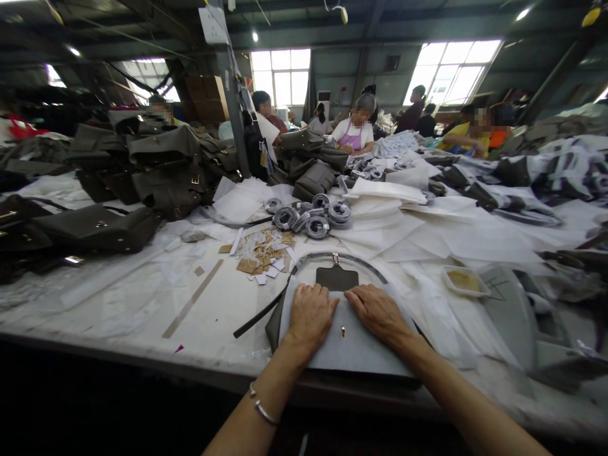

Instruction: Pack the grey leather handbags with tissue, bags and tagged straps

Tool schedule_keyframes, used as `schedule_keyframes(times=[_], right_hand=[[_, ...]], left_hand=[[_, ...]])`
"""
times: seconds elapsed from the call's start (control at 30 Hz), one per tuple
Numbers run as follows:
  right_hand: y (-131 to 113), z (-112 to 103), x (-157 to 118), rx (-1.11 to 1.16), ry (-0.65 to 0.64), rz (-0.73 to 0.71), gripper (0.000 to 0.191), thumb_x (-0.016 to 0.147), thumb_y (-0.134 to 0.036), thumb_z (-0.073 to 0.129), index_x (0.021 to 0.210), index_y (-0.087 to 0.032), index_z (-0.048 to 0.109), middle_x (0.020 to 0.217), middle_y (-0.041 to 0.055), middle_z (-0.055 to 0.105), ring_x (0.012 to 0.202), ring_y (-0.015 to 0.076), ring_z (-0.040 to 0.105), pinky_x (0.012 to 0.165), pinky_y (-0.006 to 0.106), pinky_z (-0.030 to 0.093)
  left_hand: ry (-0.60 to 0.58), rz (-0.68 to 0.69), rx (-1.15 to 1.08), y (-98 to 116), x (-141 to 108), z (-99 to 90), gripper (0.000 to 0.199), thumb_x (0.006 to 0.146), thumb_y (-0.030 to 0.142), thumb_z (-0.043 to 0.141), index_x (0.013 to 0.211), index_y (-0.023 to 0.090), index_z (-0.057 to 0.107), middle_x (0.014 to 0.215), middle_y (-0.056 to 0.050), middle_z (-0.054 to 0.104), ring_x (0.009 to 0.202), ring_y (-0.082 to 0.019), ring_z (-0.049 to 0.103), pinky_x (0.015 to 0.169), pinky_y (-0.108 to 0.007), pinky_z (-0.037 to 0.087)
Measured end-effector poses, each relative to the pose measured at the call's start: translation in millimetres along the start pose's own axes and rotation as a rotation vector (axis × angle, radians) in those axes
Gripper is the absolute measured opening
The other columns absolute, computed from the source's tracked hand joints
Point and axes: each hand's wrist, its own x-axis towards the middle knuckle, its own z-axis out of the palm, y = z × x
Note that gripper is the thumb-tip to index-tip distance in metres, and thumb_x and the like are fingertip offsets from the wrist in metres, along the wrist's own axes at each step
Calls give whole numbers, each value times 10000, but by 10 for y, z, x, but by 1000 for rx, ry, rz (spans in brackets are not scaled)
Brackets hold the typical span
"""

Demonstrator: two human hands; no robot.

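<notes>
A dark olive handbag (272, 326) lies at the table's front edge, its front covered by a light grey sheet (327, 358). A small metal clasp (342, 331) shows through this sheet. My left hand (311, 316) and my right hand (377, 311) rest side by side on it, fingers curled over the sheet's upper edge. Just beyond my fingertips, a dark tab (338, 278) with a metal fitting (335, 258) sticks out. The bag's wrapped handle (365, 261) arcs behind it, and a dark strap (259, 315) trails left.
Cardboard tags (263, 253) and coiled, wrapped straps (316, 218) lie beyond the bag. Stacked dark bags (166, 158) stand left; white paper sheets (456, 221) spread right. A plastic tub (464, 280) sits at right, near a grey tape dispenser-like object (508, 316). Several people work farther back.
</notes>
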Motion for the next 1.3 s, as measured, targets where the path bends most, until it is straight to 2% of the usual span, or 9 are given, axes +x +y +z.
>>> schedule_keyframes(times=[0.2,0.37,0.57,0.67,0.73,0.9,1.03,1.17,1.3], right_hand=[[-75,-27,106,-105,-92,79,507,1024,-479,301,806,-204,668,838,77,737,797,231,673,694,314,395],[-99,-21,142,-113,-161,121,629,1015,-544,226,828,-214,727,887,105,761,801,244,701,668,314,398],[-97,-21,141,-124,-161,173,573,1015,-524,258,852,-208,707,880,111,756,832,256,706,695,317,433],[-42,47,144,-85,-104,245,456,1006,-506,318,1019,-188,644,881,111,738,811,267,704,683,333,460],[26,130,151,-39,5,260,423,991,-479,373,1195,-161,564,1048,141,705,919,284,689,740,360,487],[173,304,184,51,154,208,618,921,-447,479,1423,-101,379,1384,209,513,1267,323,510,1013,442,421],[181,234,194,259,158,273,696,837,-458,581,1432,-148,399,1343,167,562,1157,307,580,998,456,440],[183,71,156,562,206,240,509,864,-581,509,1189,-211,636,1084,86,682,944,257,633,904,421,485],[199,-30,93,762,204,84,546,903,-663,403,816,-214,702,1114,95,677,1081,263,595,1002,407,425]], left_hand=[[28,-32,25,-11,59,16,290,972,391,486,905,159,645,898,-89,657,908,-257,588,844,-413,413],[77,-38,24,-46,59,58,282,976,342,481,867,155,660,888,-94,672,923,-252,587,914,-435,379],[55,-27,36,-58,71,58,314,982,339,459,861,144,675,814,-100,694,855,-258,608,886,-442,387],[62,-38,40,-57,74,71,322,980,339,460,872,129,679,828,-117,699,881,-271,612,918,-464,377],[66,-45,43,-58,71,88,315,975,329,466,882,119,682,845,-127,701,901,-272,613,953,-476,361],[63,-52,38,-53,71,90,299,967,301,473,896,106,688,878,-138,708,927,-267,616,1003,-481,337],[54,-62,20,-34,78,39,293,959,288,484,892,93,692,884,-148,710,943,-276,621,1016,-485,341],[54,-75,-16,-36,73,24,292,952,263,478,878,81,693,867,-157,706,946,-278,627,1039,-493,335],[74,-84,-71,-80,61,82,243,923,195,470,881,99,689,871,-133,701,940,-255,627,1089,-481,306]])
